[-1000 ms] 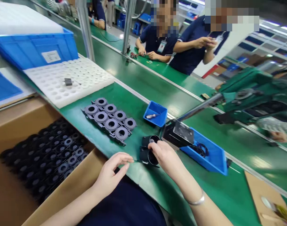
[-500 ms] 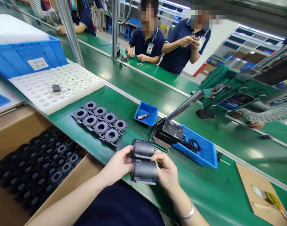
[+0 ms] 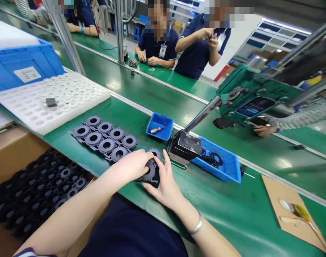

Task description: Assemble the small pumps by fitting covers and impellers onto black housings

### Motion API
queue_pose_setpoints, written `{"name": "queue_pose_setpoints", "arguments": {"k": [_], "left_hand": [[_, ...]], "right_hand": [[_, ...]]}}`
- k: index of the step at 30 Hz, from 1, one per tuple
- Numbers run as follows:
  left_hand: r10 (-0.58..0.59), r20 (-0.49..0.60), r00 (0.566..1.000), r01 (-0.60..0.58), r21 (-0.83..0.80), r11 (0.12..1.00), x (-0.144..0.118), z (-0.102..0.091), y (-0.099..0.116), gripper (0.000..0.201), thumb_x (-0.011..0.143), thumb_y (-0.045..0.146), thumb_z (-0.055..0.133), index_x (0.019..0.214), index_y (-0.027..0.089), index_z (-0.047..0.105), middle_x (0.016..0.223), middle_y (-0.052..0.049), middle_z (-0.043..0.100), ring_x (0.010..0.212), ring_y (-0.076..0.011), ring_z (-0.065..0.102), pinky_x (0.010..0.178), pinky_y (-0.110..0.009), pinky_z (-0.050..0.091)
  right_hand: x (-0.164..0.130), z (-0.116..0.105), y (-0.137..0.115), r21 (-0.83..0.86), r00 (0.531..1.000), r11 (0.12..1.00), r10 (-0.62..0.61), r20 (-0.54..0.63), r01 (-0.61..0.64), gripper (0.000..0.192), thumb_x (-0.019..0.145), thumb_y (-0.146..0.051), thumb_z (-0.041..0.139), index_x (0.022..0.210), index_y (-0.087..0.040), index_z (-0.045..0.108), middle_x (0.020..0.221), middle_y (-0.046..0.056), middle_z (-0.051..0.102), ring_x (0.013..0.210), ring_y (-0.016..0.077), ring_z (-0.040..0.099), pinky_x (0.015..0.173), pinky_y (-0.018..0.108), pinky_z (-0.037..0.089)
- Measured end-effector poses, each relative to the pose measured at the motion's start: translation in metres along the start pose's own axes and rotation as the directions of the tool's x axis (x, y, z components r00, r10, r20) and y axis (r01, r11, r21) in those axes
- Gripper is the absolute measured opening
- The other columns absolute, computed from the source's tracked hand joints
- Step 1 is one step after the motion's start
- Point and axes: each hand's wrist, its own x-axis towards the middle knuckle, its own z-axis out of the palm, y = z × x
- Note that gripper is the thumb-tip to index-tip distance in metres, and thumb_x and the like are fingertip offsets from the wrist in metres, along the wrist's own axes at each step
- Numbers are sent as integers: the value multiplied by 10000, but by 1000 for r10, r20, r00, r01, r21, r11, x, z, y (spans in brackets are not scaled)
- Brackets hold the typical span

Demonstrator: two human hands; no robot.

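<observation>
Two black spools [image 3: 151, 167] are held upright on the green bench [image 3: 232, 210], just right of the spool cluster [image 3: 105, 137]. The left hand [image 3: 132, 164] is curled over their near-left side, fingers closed on them; the right hand [image 3: 166, 182] is pressed against their right side, fingers spread and touching. Behind the cluster's right end, a small blue tray [image 3: 159, 125] holds a metal tool. A larger blue tray [image 3: 219, 162], further right, holds black cable. Bare bench is seen right of the hands.
</observation>
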Motion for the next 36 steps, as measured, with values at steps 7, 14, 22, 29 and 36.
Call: {"name": "queue_pose_setpoints", "arguments": {"k": [7,14,22,29,36], "left_hand": [[-43,-519,854,-35,-139,990,-57,-41,-51,282,972,406,520,1171,276,671,1280,-31,663,1085,-207,670,936,-329,565],[-175,-681,711,156,-89,984,-106,-54,-120,253,942,479,536,1095,325,665,1226,17,680,1161,-225,636,1060,-395,507],[-214,-664,716,206,-93,974,-119,-52,-152,276,967,487,512,1156,317,619,1322,79,588,1250,-234,579,1159,-446,426],[-60,-487,871,119,90,989,-103,-66,-174,680,934,608,538,1472,225,373,1625,-100,263,1516,-358,239,1208,-586,265],[-7,-317,948,112,313,943,-79,-71,-216,1123,694,718,746,1590,277,232,1681,-182,116,1535,-492,66,1181,-720,144]], "right_hand": [[21,10,-5,-67,996,997,-36,-83,30,775,920,-451,621,1524,-165,228,1641,226,131,1565,324,173,1219,536,366],[35,26,-18,-114,995,993,5,-99,-16,793,935,-429,592,1554,-126,200,1663,231,66,1572,324,142,1230,512,357],[46,36,-29,-92,992,994,55,-113,-65,792,934,-412,584,1562,-143,185,1667,223,31,1573,337,124,1221,534,360],[40,37,-41,-87,998,995,50,-33,-53,836,938,-445,569,1588,-173,118,1678,202,-51,1574,355,112,1200,553,383],[55,24,-51,-226,994,974,-53,-93,31,870,912,-499,594,1599,-202,149,1695,181,12,1569,416,-21,1184,727,234]]}}
